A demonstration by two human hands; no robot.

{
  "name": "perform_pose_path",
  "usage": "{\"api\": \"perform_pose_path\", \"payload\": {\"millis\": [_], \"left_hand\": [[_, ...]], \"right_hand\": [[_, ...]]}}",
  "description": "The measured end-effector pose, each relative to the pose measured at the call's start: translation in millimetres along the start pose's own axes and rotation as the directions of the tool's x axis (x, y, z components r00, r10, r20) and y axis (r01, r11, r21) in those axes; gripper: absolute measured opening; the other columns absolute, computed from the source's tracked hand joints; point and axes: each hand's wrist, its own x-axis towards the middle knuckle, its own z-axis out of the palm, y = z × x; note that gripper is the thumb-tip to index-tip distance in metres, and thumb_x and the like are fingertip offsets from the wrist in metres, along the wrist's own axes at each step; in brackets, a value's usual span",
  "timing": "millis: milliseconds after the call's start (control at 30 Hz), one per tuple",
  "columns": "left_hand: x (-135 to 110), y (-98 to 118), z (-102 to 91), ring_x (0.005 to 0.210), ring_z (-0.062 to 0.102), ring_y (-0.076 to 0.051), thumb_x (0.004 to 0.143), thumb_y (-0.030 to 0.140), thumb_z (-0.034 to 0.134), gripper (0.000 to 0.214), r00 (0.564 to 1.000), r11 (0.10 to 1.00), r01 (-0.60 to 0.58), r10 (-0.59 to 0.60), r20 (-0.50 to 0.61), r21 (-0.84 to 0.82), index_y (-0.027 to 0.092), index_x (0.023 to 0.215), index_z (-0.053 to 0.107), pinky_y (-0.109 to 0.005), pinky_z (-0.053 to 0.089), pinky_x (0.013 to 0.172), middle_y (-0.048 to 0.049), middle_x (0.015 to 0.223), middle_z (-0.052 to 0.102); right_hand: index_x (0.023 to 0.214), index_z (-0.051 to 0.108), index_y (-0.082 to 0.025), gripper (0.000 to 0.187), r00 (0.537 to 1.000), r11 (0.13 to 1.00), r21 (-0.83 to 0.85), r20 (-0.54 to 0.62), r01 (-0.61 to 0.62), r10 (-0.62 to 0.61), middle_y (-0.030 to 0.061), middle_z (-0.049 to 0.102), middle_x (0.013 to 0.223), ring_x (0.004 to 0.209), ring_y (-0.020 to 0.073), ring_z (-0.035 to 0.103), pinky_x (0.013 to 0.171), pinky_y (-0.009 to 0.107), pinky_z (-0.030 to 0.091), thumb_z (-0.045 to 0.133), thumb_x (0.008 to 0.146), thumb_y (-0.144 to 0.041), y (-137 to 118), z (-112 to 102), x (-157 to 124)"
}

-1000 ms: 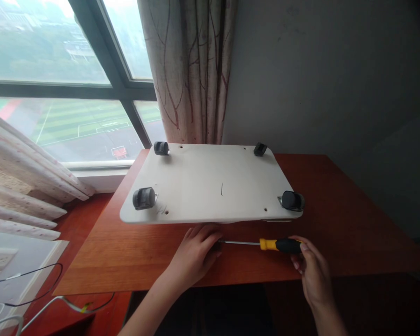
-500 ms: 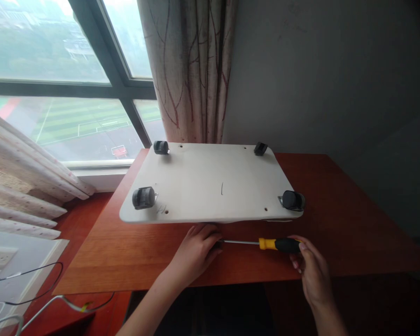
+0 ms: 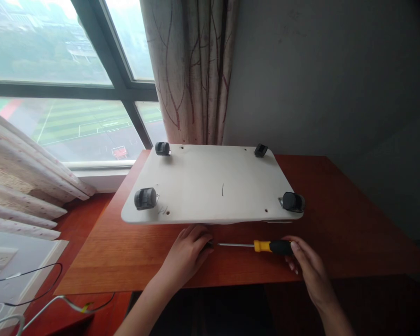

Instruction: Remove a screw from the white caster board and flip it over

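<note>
Head view, single entry.

Screwdriver (image 3: 262,246): yellow-and-black handle, thin metal shaft; lies level just above the near part of the table (image 3: 336,233), shaft pointing toward the person's left, just in front of the board's near edge.

Right hand (image 3: 306,263): fingers curled round the black end of the handle, gripping it.

Left hand (image 3: 187,249): palm down on the table, fingers loosely bent and drawn together at the shaft's tip; whether they pinch something small there cannot be told.

Board (image 3: 213,184): pale, rounded corners, lying flat on the table with four black castor wheels upward, one at each corner: near left (image 3: 144,198), far left (image 3: 162,148), far right (image 3: 261,150), near right (image 3: 292,202). Small holes and a short dark mark on its face.

Surroundings: patterned curtain (image 3: 192,70) behind the board; window (image 3: 56,93) to the left; grey wall (image 3: 318,70) to the right; wall socket (image 3: 0,256) and cables (image 3: 38,289) at lower left.
</note>
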Motion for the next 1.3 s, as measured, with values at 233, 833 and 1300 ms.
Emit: {"api": "perform_pose_path", "payload": {"millis": [233, 833, 1300], "left_hand": [[-12.3, -7.5, -4.3, 0.101, 0.064, -0.026, 0.092, 0.018, 0.065, 0.017, 0.999, 0.999, 0.004, -0.002, -0.040, 0.032, 0.021, 0.107, 0.070, -0.041, 0.055, 0.088, -0.0076, 0.111, 0.070], [-37.2, -32.5, -18.1, 0.102, 0.064, -0.028, 0.095, 0.024, 0.063, 0.019, 0.994, 0.991, 0.037, -0.023, -0.106, 0.131, 0.020, 0.112, 0.070, -0.043, 0.051, 0.088, -0.0088, 0.114, 0.070], [-36.6, -26.3, -14.3, 0.103, 0.063, -0.027, 0.095, 0.023, 0.064, 0.019, 0.993, 0.994, 0.038, -0.025, -0.117, 0.106, 0.021, 0.112, 0.069, -0.043, 0.052, 0.089, -0.0083, 0.114, 0.069]], "right_hand": [[0.113, 0.072, -0.020, 0.048, 0.985, 0.983, -0.167, 0.166, 0.075, -0.047, 0.0034, 0.067, 0.076, 0.065, 0.0174, 0.059, 0.060, 0.028, 0.048, 0.068, 0.086, -0.060, -15.2, 9.6, 4.0], [0.106, 0.079, -0.030, 0.029, 0.888, 0.812, -0.405, 0.369, 0.420, -0.276, 0.0065, 0.075, 0.110, 0.104, 0.0295, 0.069, 0.095, 0.045, 0.052, 0.074, 0.077, -0.027, -33.8, 26.9, 14.4], [0.116, 0.071, -0.026, 0.031, 0.817, 0.656, -0.502, 0.453, 0.564, -0.356, 0.0070, 0.071, 0.121, 0.114, 0.0257, 0.066, 0.102, 0.043, 0.052, 0.061, 0.087, -0.024, -23.3, 28.3, 18.5]]}}
